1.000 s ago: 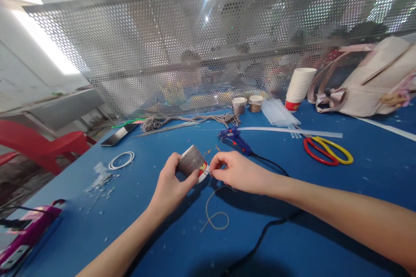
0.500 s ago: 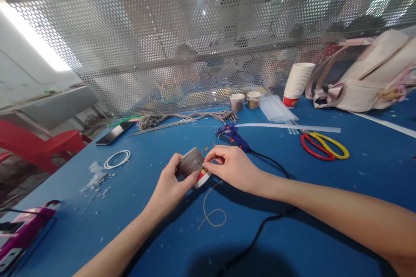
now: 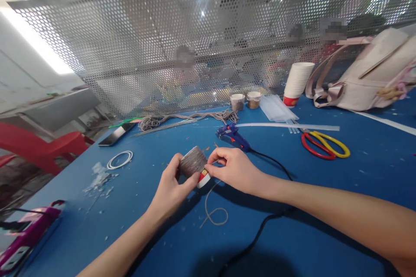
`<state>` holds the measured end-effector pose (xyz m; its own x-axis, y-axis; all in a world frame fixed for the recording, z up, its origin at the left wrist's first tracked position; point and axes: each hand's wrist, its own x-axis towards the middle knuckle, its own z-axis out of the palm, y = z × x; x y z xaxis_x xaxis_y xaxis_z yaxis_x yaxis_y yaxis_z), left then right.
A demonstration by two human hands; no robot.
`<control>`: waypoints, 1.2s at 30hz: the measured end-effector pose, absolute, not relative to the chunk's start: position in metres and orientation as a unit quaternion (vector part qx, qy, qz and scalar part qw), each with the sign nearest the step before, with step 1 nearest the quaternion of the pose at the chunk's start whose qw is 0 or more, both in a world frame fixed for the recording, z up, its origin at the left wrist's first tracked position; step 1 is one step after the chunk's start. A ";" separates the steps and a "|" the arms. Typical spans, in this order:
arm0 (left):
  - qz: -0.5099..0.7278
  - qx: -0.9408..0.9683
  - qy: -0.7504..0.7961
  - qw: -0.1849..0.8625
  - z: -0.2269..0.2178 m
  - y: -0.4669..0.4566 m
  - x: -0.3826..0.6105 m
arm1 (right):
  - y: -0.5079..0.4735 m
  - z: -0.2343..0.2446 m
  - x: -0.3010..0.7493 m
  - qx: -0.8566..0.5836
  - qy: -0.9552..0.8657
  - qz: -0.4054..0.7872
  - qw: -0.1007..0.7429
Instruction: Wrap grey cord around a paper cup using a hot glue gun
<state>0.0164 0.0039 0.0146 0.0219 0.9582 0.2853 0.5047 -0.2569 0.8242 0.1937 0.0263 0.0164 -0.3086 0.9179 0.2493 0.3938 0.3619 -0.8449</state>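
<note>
My left hand (image 3: 170,184) grips a paper cup (image 3: 194,165) lying on its side just above the blue table (image 3: 325,207); grey cord is wound round most of the cup, and its red-and-white rim end shows at the right. My right hand (image 3: 232,166) pinches the cord at that rim end, fingers pressed together. The loose tail of the cord (image 3: 212,212) trails down onto the table in a loop below both hands.
A blue glue gun (image 3: 234,136) lies just behind my hands, its black cable (image 3: 260,233) running toward me. Red-and-yellow scissors (image 3: 325,145), clear glue sticks (image 3: 286,127), stacked paper cups (image 3: 298,81), a pale bag (image 3: 367,78), a cord pile (image 3: 188,117), a phone (image 3: 116,134) and a perforated screen (image 3: 208,43) surround them.
My right hand has moved up from the table to the cup's rim end, and the cup has turned slightly in my left hand. The view has shifted a little.
</note>
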 end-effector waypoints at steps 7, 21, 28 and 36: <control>0.437 0.663 0.546 0.267 0.015 0.002 0.015 | 0.025 0.018 0.194 -0.440 -0.733 0.346 0.387; 0.420 0.676 0.572 0.201 0.014 0.003 0.015 | 0.025 0.019 0.194 -0.462 -0.729 0.350 0.363; 0.431 0.672 0.564 0.211 0.015 0.002 0.015 | 0.025 0.021 0.195 -0.471 -0.720 0.362 0.359; 0.447 0.667 0.555 0.216 0.015 0.003 0.014 | 0.027 0.020 0.194 -0.460 -0.699 0.416 0.355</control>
<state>0.0140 0.0030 0.0145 -0.0167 0.9341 0.3567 0.5471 -0.2901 0.7852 0.1939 0.0267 0.0201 -0.3233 0.9394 0.1143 0.3484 0.2305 -0.9086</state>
